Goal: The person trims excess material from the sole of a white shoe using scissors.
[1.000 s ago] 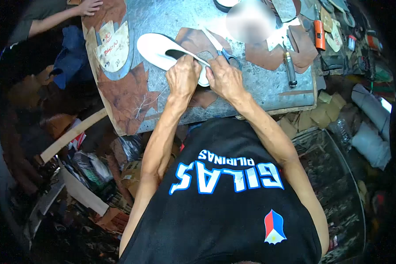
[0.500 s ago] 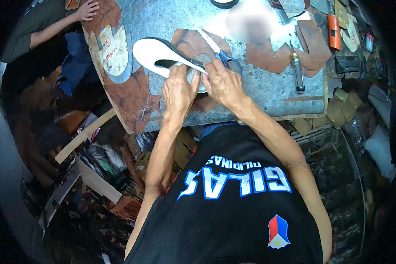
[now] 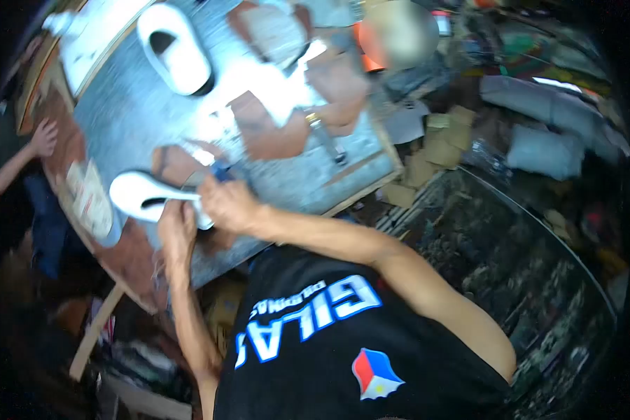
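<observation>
A white slip-on shoe [image 3: 134,192] lies sideways over the near left part of the metal-topped table, toe pointing left. My left hand [image 3: 178,225] is closed on it near the opening, its fingers curled at the edge. At the heel end, my right hand [image 3: 225,204] pinches the rim, its fingertips partly hidden and blurred. Just beyond my right hand are scissors with blue handles [image 3: 220,170], partly covered by the hand. A matching white shoe [image 3: 189,66] stands farther back on the table. A brown leather piece [image 3: 171,164] lies behind the held shoe.
On the table [image 3: 287,189] are brown leather pieces [image 3: 266,133], a screwdriver-like tool [image 3: 325,140] and paper patterns [image 3: 89,203]. Another person's hand [image 3: 44,138] rests at the left edge. Cardboard scraps [image 3: 441,140] and wrapped bundles [image 3: 546,150] are piled to the right.
My view has swung to the right, so the table and hands appear farther left. The second white shoe has come fully into view. Both hands still hold the first shoe.
</observation>
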Demonstrator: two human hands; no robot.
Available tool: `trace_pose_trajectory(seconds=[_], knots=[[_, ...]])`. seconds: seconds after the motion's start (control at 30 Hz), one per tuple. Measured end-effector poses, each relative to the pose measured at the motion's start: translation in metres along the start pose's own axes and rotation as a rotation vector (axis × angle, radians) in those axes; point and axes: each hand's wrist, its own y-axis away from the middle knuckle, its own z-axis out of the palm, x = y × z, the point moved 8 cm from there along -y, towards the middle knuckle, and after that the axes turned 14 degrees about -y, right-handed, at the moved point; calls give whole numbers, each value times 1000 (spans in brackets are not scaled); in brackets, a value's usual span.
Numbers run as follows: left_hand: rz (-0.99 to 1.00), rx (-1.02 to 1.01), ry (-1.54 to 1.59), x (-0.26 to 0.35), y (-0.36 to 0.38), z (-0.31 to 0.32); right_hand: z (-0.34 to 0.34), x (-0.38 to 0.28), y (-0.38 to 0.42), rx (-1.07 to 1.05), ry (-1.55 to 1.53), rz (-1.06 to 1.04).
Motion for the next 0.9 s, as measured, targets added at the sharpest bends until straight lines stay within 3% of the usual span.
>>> trace_pose_trajectory(seconds=[0.1, 0.23, 0.33, 0.4, 0.43, 0.5, 0.53, 0.57, 0.63, 0.73, 0.9], knots=[[130, 91, -32, 18, -1, -8, -6, 8, -4, -66, -41, 81], [32, 38, -38, 21, 6, -21, -49, -6, -10, -123, -113, 59], [94, 127, -102, 24, 12, -33, -130, 13, -17, 146, -109, 16], [-160, 120, 138, 6, 15, -33, -179, 46, -20, 296, 51, 41], [-164, 130, 143, 4, 12, -31, -209, 60, -21, 365, 119, 96], [-468, 38, 896, -28, 18, 13, -254, 77, -23, 439, 449, 129], [-478, 26, 947, -29, 17, 18, -266, 98, -24, 356, 488, 213], [-563, 21, 925, -38, 21, 25, -267, 117, -22, 257, 513, 294], [-518, 12, 839, -10, 12, 1, -272, 112, -19, 322, 503, 228], [-531, 0, 668, -12, 2, 6, -246, 143, -5, 204, 571, 340], [-588, -40, 665, -23, -5, 11, -235, 148, 1, 210, 616, 246]])
